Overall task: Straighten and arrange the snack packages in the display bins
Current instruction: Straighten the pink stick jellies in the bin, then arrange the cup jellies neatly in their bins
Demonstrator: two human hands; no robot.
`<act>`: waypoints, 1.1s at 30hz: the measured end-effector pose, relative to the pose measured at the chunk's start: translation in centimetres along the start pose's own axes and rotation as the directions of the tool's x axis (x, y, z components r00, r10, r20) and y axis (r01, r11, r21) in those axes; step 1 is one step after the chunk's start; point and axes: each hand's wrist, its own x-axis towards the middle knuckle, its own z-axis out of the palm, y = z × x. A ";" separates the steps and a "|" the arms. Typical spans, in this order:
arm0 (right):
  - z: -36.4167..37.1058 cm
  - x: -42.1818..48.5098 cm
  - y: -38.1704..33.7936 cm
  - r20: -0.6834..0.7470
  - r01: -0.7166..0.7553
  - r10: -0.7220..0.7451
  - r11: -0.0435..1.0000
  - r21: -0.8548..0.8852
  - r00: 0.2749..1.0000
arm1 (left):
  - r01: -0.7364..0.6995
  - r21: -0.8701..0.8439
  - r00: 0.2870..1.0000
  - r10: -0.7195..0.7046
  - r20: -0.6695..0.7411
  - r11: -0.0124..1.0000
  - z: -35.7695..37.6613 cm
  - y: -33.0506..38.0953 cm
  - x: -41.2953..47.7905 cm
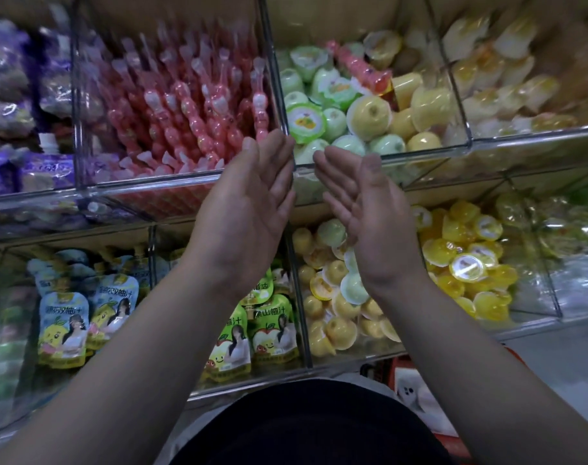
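Fingers (272, 152) of the left hand (249, 209) are extended and held loosely side by side, palm turned inward, holding nothing. The right hand (363, 209) mirrors it: fingers straight, close together, empty, palm facing the left one. There is a gap between the two hands and no contact with any package.

Landmark: the clear divider wall (275, 72) between the upper bins. Both sets of fingertips sit just in front of its near end, at the front lip of the upper row. Left of the divider, pink stick-shaped snack packs (192, 105) stand mostly upright and packed tight. Right of it, green jelly cups (306, 124) and yellow jelly cups (369, 119) are mixed loose, with one pink stick pack (359, 68) lying stray among them. Below the divider, drink pouches (64, 323) stand in the lower left bin and more yellow cups (467, 263) fill the lower right bin.

Risks, as judged:
- Pushing into the cup bin with flat hands could roll round cups over the low front lip and into the bin below; they look loose and heaped.
- Reaching for the stray pink pack means going over the heap, so a wrist could drag cups forward.
- A left-hand knock on the stick packs could topple the row, since they lean on each other.
- The clear walls are hard to see in glare, so fingertips could hit the divider edge.
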 end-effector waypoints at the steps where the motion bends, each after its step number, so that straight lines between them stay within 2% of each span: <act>1: -0.3 0.2 -0.2 -0.002 0.001 -0.001 1.000 -0.002 1.000 | -0.004 -0.002 1.000 0.004 0.005 1.000 0.3 0.1 0.3; 10: -3.0 3.1 -2.1 -0.018 0.047 -0.047 0.998 -0.031 0.999 | -0.030 0.063 0.999 0.029 0.014 0.998 3.5 0.7 3.4; 20: -5.7 7.8 -4.3 -0.039 0.080 -0.080 0.997 -0.017 0.996 | -0.038 0.050 0.999 0.039 -0.016 0.998 6.2 0.9 7.5; 33: -8.2 16.0 -5.5 -0.088 0.089 -0.102 0.986 -0.142 0.991 | -0.015 0.027 0.999 0.016 -0.045 1.000 8.9 0.4 15.0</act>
